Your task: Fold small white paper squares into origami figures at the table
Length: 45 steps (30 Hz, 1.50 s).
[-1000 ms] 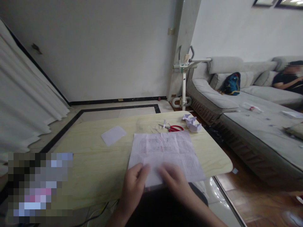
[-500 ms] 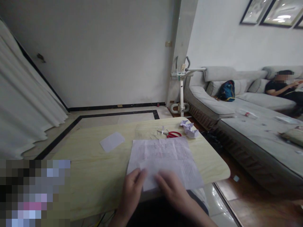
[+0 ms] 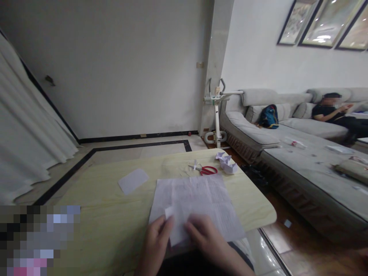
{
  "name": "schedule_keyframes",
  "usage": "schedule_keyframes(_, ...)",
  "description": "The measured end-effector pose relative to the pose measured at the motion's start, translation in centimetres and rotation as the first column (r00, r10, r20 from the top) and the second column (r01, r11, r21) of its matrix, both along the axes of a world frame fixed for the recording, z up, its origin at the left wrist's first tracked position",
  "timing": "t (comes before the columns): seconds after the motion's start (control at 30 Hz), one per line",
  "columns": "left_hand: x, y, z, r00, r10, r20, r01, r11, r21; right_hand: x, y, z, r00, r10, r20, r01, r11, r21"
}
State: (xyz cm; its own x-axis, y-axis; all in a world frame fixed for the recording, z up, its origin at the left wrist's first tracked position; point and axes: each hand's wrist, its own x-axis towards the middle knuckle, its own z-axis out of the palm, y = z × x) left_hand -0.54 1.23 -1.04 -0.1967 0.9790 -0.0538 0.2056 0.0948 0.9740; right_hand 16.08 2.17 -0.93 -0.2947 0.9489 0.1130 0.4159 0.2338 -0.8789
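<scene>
A white sheet of paper (image 3: pixel 178 233) lies between my hands at the near edge of the table. My left hand (image 3: pixel 157 234) pinches its left side, and a white corner sticks up past the thumb. On its right side my right hand (image 3: pixel 203 230) is closed with curled fingers, slightly blurred. Beneath both is a larger creased printed sheet (image 3: pixel 212 199), spread flat. Just beyond that sheet lie red-handled scissors (image 3: pixel 208 170) and thin paper scraps. Folded paper pieces (image 3: pixel 227 164) sit at the far right corner, and a small blank paper (image 3: pixel 133 181) is to the left.
The pale wooden table (image 3: pixel 100 214) has rounded corners. To the right stands a grey sofa (image 3: pixel 299 161) with a blue backpack (image 3: pixel 269 116) and a seated person (image 3: pixel 327 112). White exercise equipment (image 3: pixel 217 115) stands behind the table, and a white curtain (image 3: pixel 31 142) hangs at left.
My view has tilted up and shifted a little, so the table sits lower. The left hand has turned slightly, and a paper corner now shows above its thumb.
</scene>
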Motion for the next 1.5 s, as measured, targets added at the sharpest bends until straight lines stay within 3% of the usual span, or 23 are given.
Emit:
schedule_keyframes(0.1,0.7,0.3,0.5,0.998,0.013,0.064,-0.013,1.000,-0.009,0.4,0.1,-0.2,0.999,-0.006,-0.041,0.006,1.000,0.002)
schedule_keyframes(0.3,1.3,1.2,0.7,1.000,-0.002,0.001,0.002,0.993,-0.118,1.2,0.8,-0.6,0.990,-0.083,-0.115,0.077,0.995,-0.061)
schedule_keyframes(0.43,0.9,0.2,0.0,0.996,-0.071,0.055,0.079,0.982,-0.173,0.7,1.1,-0.6,0.985,-0.029,-0.168,0.002,0.987,-0.159)
schedule_keyframes(0.63,1.3,0.3,-0.3,0.989,-0.124,0.080,0.127,0.991,-0.038,0.3,1.4,-0.3,0.978,-0.088,-0.188,0.056,0.984,-0.171)
schedule_keyframes(0.77,1.9,0.9,-0.4,0.991,-0.130,0.041,0.132,0.990,-0.043,0.5,1.6,-0.1,0.974,-0.155,-0.164,0.127,0.978,-0.167)
schedule_keyframes(0.93,1.9,0.3,-0.5,0.982,-0.154,0.108,0.163,0.984,-0.075,0.4,1.5,0.1,0.976,-0.134,-0.172,0.103,0.978,-0.179)
schedule_keyframes(1.07,2.1,0.3,-0.4,0.976,-0.161,0.146,0.162,0.987,0.006,0.3,1.4,0.0,0.971,-0.148,-0.190,0.110,0.974,-0.199)
schedule_keyframes(1.33,1.8,0.7,-0.6,0.982,-0.071,0.176,0.076,0.997,-0.021,0.4,2.0,-1.3,0.965,-0.112,-0.236,0.075,0.984,-0.162)
schedule_keyframes(1.5,1.7,0.6,-0.1,0.968,0.079,0.237,-0.071,0.997,-0.042,0.4,2.4,-1.3,0.946,-0.089,-0.311,0.019,0.975,-0.220)
